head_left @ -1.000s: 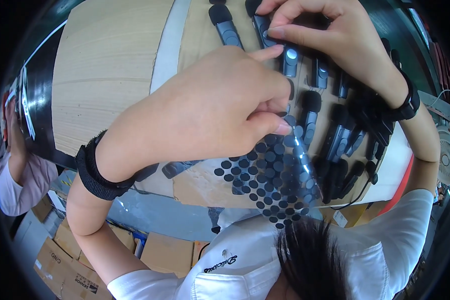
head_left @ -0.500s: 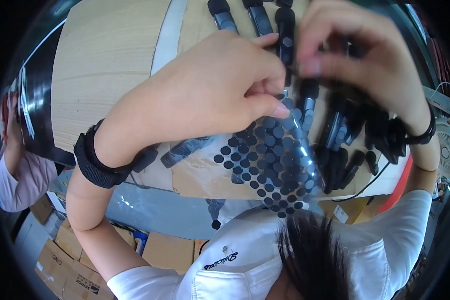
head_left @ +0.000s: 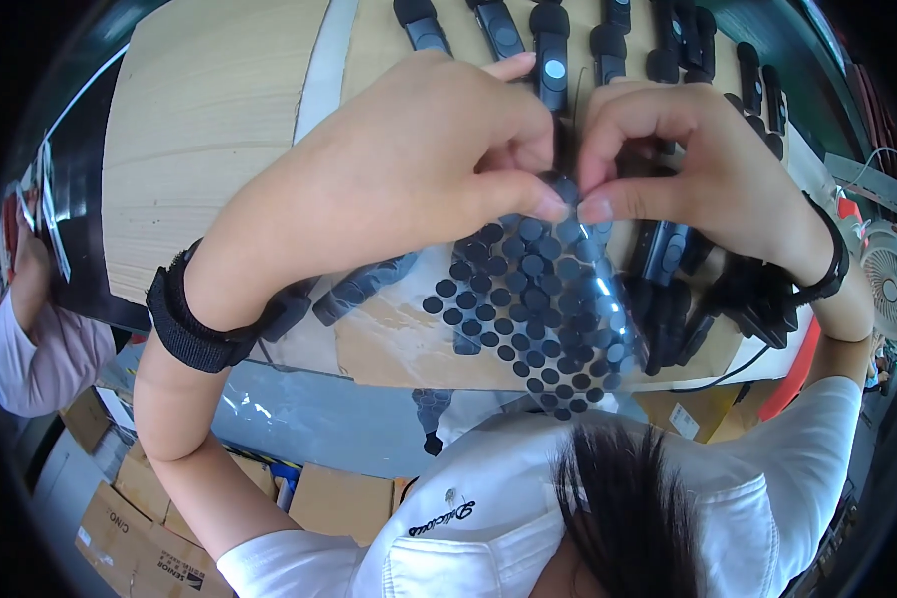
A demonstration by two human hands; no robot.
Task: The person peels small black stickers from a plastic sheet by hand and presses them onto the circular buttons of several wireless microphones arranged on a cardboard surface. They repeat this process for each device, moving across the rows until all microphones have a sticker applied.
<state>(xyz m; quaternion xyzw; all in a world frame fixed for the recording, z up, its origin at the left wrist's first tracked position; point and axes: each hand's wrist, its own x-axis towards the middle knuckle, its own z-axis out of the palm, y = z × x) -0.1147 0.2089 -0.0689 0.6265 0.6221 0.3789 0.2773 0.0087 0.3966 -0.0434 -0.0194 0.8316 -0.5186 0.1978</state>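
**benchmonkey:** Going left to right: over at the far left edge there was another person's pale pink sleeve (head_left: 30, 349), nothing to do with the job. Then the worker's left hand (head_left: 399, 169), black wrist strap (head_left: 194, 319) on it, thumb and forefinger closed on the top edge of the clear plastic sheet covered in small round black pads (head_left: 538, 299). That sheet hung from the fingers down toward the worker's chest, above the light wooden board (head_left: 209, 120) on the bench.

**solderpaste_sal:** And the other side?

**benchmonkey:** The right hand (head_left: 708, 169) was pinched shut right against the left one, fingertips touching at the sheet's top edge, apparently on a single pad there. Couldn't tell if the pad was already lifted, it was too small. Behind and to the right sat rows of black handheld devices (head_left: 553, 50), with more heaped at the board's right end.

**solderpaste_sal:** Any tips for that peel?

**benchmonkey:** My guess: the left hand should've kept the sheet taut just beside the pad, so the backing didn't flex along with it. The right should've picked at the pad's rim with a nail and rolled it off sideways, not yanked straight up, and stayed off the sticky face. Otherwise a pad that floppy probably folds onto itself.
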